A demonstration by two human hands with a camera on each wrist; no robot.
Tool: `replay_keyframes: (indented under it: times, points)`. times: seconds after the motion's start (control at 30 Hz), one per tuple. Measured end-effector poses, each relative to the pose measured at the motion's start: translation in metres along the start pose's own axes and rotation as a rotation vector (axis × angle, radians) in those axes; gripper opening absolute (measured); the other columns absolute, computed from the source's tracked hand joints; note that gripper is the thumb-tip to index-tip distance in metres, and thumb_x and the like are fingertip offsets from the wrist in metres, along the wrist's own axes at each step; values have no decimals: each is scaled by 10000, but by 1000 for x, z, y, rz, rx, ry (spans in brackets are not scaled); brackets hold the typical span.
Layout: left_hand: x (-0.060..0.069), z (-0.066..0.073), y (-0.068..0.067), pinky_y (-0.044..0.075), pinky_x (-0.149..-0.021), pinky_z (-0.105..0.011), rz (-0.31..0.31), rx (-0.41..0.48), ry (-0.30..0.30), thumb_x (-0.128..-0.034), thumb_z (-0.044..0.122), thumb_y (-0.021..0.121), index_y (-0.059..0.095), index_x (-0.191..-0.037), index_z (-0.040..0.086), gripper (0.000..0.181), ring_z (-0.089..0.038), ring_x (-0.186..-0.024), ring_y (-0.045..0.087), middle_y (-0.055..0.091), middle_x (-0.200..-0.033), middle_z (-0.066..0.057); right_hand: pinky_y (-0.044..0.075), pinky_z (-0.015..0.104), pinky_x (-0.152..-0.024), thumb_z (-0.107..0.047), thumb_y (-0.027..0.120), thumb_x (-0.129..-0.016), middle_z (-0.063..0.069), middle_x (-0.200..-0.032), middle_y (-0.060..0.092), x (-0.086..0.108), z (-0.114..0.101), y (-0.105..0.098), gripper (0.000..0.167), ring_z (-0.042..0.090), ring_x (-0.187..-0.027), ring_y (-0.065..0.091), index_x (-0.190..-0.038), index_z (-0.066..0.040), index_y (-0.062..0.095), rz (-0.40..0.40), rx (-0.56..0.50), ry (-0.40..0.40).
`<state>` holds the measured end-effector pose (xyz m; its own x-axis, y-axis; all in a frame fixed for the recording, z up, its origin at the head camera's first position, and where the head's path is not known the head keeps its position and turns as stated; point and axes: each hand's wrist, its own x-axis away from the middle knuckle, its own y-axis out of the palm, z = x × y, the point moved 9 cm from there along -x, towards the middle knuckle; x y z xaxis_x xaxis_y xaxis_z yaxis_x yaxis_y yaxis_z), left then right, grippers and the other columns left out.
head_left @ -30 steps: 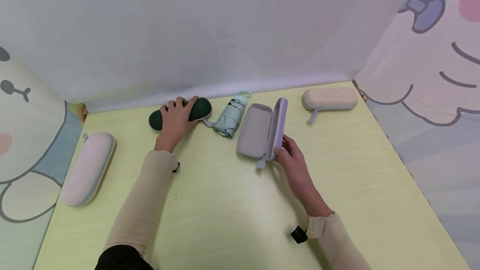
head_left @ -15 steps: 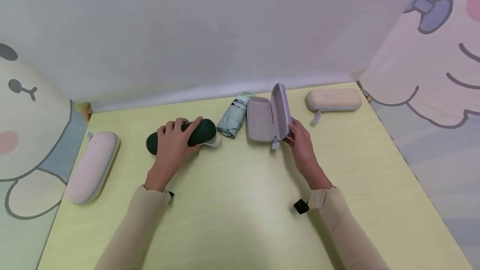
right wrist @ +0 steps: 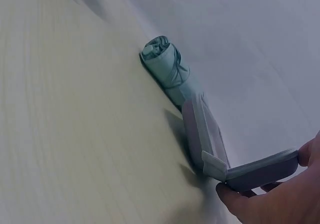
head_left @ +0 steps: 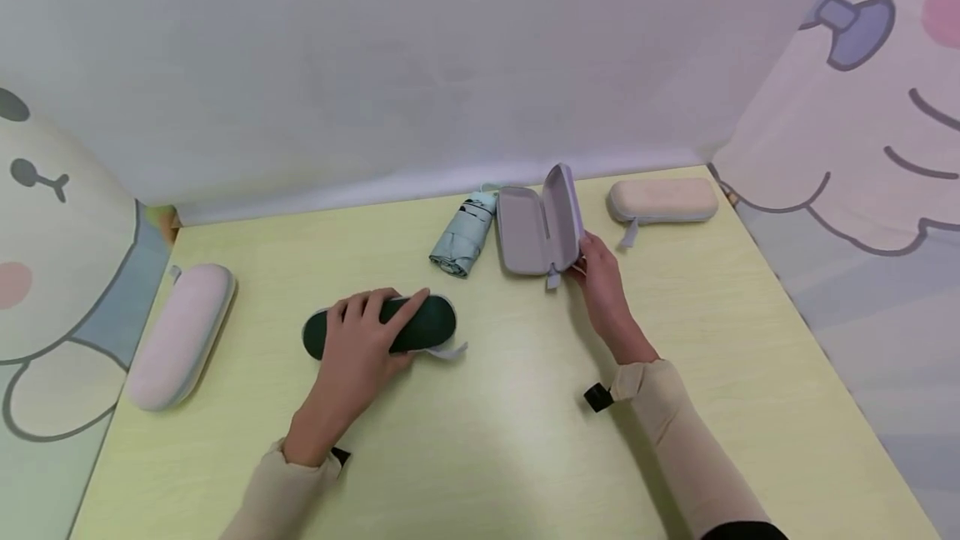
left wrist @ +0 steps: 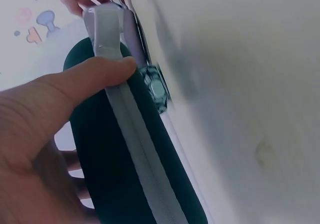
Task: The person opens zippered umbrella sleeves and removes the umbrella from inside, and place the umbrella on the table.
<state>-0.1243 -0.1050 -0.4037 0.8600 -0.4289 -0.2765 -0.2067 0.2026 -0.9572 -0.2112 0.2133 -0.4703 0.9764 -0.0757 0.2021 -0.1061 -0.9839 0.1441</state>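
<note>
My left hand [head_left: 356, 361] grips a dark green zip case [head_left: 429, 325] from above, left of the table's middle. In the left wrist view, the thumb presses the grey zipper band [left wrist: 132, 129] of that case, near its pull tab [left wrist: 106, 31]. My right hand [head_left: 606, 294] holds the raised lid of a lavender zip case [head_left: 522, 233], which stands unzipped and spread wide, with nothing visible inside. Just left of this case lies a folded light-blue umbrella [head_left: 463, 233], also seen in the right wrist view as a rolled cloth end [right wrist: 165, 63].
A pale pink zip case [head_left: 180, 338] lies near the table's left edge. Toward the back right is a peach zip case [head_left: 663, 199] with a grey pull tab. A plain pale backdrop [head_left: 420, 65] rises behind the table [head_left: 480, 448].
My left hand has brought the green case toward me and slightly right, away from the umbrella. My right hand has shifted the open lavender case a little back and to the right.
</note>
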Motion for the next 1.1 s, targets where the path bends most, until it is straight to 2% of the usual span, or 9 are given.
replay_keyframes:
  times: [0.17,0.3,0.53,0.63,0.73,0.83,0.97,1.1]
  points:
    - [9,23,4,418,-1021,-620,-32,3,56,-679,326,995,511,-1528,370,978,-400,-1182,581,601,-1315,-119,321,474,-1263,-347,301,-1150,199,-1639,376,1,-2,-3,558,300,-1506,400,-1610,-31,314,-4,70,-9]
    - [12,40,7,416,-1039,-616,-57,24,97,-662,313,1005,520,-1515,386,984,-369,-1185,577,608,-1305,-83,338,451,-1258,-334,329,-1143,188,-1633,392,4,-5,-7,550,288,-1501,413,-1601,-29,343,54,131,-25]
    - [12,64,13,425,-1053,-642,-96,42,151,-655,303,1011,531,-1498,394,974,-355,-1178,580,602,-1299,-63,421,431,-1198,-223,418,-1106,139,-1568,476,19,-13,-13,479,268,-1366,542,-1545,-33,440,133,182,-90]
    - [12,71,19,430,-1052,-643,-107,54,160,-667,319,1005,530,-1495,397,958,-351,-1182,581,606,-1303,-58,440,348,-1132,-189,457,-1075,93,-1552,493,30,-12,-16,479,218,-1284,559,-1538,-66,456,161,211,-78]
    - [11,77,23,429,-1054,-641,-112,63,160,-673,323,1001,524,-1496,404,955,-346,-1188,582,609,-1308,-54,433,259,-1043,-140,485,-1050,60,-1554,480,41,-12,-18,491,203,-1282,542,-1537,-91,455,190,235,-62]
    - [7,80,24,425,-1049,-648,-111,77,158,-679,323,999,526,-1498,395,949,-351,-1193,578,609,-1307,-59,443,211,-983,-106,510,-1050,65,-1565,445,53,-10,-17,472,232,-1356,523,-1521,-100,476,197,260,-54]
    - [2,80,27,425,-1045,-649,-116,93,143,-712,345,979,515,-1513,372,926,-363,-1201,577,612,-1307,-65,452,176,-974,-55,515,-1054,105,-1593,388,69,-5,-6,441,275,-1419,494,-1494,-88,503,158,272,-44]
    - [-1,77,30,426,-1048,-637,-122,103,115,-757,386,946,504,-1527,341,889,-364,-1212,582,618,-1321,-63,456,128,-956,-24,520,-1045,113,-1591,394,80,0,2,428,306,-1411,501,-1471,-66,514,127,260,-56]
